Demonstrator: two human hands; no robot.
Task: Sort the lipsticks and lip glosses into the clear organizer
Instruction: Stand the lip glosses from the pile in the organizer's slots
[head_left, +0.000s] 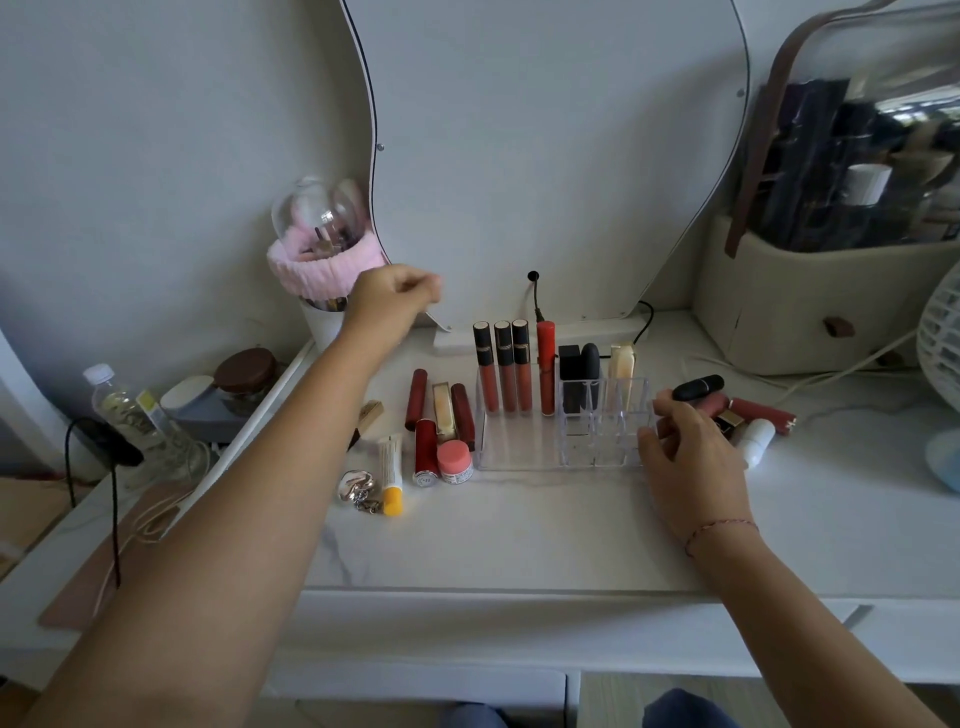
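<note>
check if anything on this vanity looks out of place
Nothing spilled or damaged. A shiny silver trinket lies beside the loose lipsticks left of the clear organizer, though it is no lip product.

Soft dim daylight, prob from right; wide-angle edge warp; left hand (395, 296) motion-blurred.

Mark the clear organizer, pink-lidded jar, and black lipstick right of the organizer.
clear organizer (517, 448), head view, bare floor of its wide left compartment
pink-lidded jar (453, 456), head view, centre of the pink lid
black lipstick (698, 387), head view, middle of its barrel
</note>
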